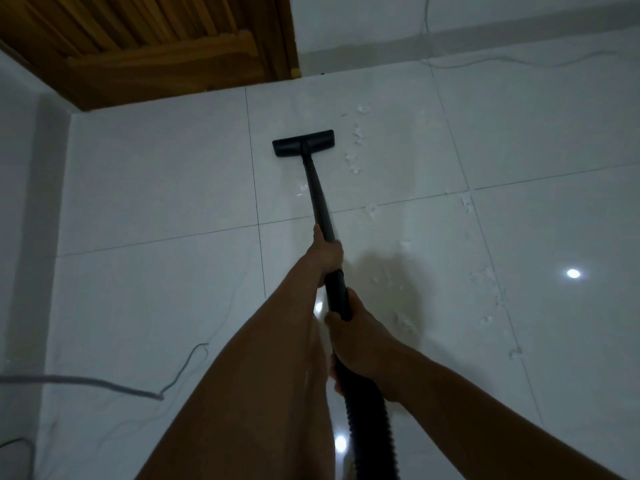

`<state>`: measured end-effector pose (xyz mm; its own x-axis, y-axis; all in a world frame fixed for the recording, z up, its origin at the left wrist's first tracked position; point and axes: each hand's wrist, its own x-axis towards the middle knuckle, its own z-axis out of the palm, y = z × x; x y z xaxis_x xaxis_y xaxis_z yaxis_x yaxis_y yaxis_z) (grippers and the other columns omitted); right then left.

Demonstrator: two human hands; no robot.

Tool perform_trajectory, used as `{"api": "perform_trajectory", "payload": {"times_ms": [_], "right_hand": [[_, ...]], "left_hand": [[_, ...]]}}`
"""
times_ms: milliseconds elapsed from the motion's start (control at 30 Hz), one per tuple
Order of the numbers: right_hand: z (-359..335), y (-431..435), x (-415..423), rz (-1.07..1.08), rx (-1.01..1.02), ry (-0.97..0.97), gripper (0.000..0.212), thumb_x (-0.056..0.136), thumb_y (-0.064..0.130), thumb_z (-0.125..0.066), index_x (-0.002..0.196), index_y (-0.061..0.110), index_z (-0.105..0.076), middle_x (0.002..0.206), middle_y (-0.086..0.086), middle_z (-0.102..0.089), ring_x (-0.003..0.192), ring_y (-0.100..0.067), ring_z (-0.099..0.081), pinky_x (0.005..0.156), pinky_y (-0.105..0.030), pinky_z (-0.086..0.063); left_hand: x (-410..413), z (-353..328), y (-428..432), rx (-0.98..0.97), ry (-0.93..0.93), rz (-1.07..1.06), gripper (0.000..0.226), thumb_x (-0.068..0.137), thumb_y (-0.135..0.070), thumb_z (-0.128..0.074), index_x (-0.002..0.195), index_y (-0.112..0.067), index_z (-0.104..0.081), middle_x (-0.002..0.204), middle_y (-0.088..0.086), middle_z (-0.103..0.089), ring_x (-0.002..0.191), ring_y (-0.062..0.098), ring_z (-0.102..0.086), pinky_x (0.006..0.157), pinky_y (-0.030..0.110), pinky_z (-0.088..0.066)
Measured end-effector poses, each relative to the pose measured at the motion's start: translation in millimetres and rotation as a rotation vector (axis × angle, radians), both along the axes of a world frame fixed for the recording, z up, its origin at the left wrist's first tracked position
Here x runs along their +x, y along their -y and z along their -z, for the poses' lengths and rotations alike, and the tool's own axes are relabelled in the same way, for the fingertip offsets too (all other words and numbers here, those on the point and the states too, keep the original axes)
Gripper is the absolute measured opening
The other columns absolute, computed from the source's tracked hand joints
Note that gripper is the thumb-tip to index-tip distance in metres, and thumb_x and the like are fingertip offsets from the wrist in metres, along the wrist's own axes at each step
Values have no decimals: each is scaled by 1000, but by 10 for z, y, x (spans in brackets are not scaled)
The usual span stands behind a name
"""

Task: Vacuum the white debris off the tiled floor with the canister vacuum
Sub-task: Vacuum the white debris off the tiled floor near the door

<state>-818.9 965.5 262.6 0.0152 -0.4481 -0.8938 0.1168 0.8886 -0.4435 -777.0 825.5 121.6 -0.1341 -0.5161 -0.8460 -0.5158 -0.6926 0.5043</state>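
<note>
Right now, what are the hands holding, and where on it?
Both grip the black vacuum wand: the left hand on the tube, the right hand lower, where the hose joins.

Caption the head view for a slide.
Both hands grip the black vacuum wand; its floor head sits left of scattered white debris.

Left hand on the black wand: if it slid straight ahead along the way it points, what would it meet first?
Following the black vacuum wand, the left hand would likely reach the flat black floor nozzle on the white tiled floor first. Beyond that stands the wooden slatted door; depth is uncertain.
</note>
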Motion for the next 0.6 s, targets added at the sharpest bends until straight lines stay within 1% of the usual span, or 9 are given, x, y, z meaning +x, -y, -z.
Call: {"api": "perform_trajectory", "payload": {"times_ms": [100, 200, 267, 300, 333, 400, 467, 567, 600], "right_hand": [[-87, -463, 24, -1, -4, 4, 41, 108, 28, -45, 147, 35, -33, 82, -2, -55, 57, -14, -54, 42, -22, -48], [-134, -921, 86, -27, 7, 21, 48, 108, 23, -43, 151, 38, -28, 75, -5, -55, 54, -15, -54, 43, -24, -50], [-134, -1196, 158, -66, 3, -8, 52, 108, 21, -42, 155, 38, -24, 76, -7, -58, 56, -17, -58, 55, -32, -60], [-144, -1326, 198, -102, -5, -37, 56, 108, 23, -42, 157, 38, -21, 82, -8, -59, 63, -20, -60, 66, -39, -63], [-161, -1452, 236, -118, -4, -50, 58, 108, 24, -42, 159, 39, -18, 87, -10, -59, 65, -21, -61, 68, -40, -63], [-226, -1690, 315, -79, 14, -31, 59, 109, 25, -41, 160, 42, -16, 88, -11, -57, 57, -18, -59, 50, -29, -56], [-300, -1931, 394, -56, 19, -35, 57, 110, 25, -40, 160, 41, -17, 88, -10, -56, 53, -14, -56, 38, -19, -46], [-279, -2315, 536, -39, 2, -51, 52, 109, 23, -41, 157, 36, -24, 84, -9, -55, 47, -10, -53, 35, -15, -42], [-262, -2446, 588, -23, 10, -39, 51, 109, 23, -42, 155, 36, -26, 83, -9, -55, 45, -11, -54, 36, -17, -43]], "left_hand": [[67, -47, -477, 5, -3, 2, 71, 104, -23, -40, 156, -38, 5, 140, 23, -49, 78, 21, -53, 72, 35, -53], [139, -103, -954, 12, 14, 18, 72, 104, -23, -39, 156, -38, 8, 136, 21, -51, 76, 20, -52, 76, 37, -54], [211, -133, -1229, 14, 18, 25, 72, 104, -23, -39, 156, -38, 8, 136, 21, -50, 76, 20, -52, 80, 39, -54], [257, -148, -1359, 22, 15, 21, 72, 104, -23, -39, 156, -38, 8, 136, 21, -50, 76, 20, -52, 79, 38, -53], [302, -162, -1484, 29, 12, 13, 73, 104, -23, -40, 156, -38, 9, 137, 21, -49, 76, 20, -52, 77, 38, -53], [393, -195, -1728, 40, 4, -5, 72, 104, -22, -40, 156, -38, 7, 139, 23, -48, 74, 21, -53, 73, 37, -53], [482, -203, -1976, 49, 3, -16, 70, 103, -22, -40, 156, -39, 4, 141, 24, -48, 77, 23, -54, 73, 39, -54], [623, -169, -2340, 58, 22, -19, 68, 103, -22, -41, 155, -41, -2, 144, 24, -44, 102, 36, -59, 85, 47, -55], [669, -159, -2469, 62, 22, -16, 67, 103, -22, -42, 154, -42, -3, 144, 24, -43, 103, 37, -59, 86, 48, -55]]}}
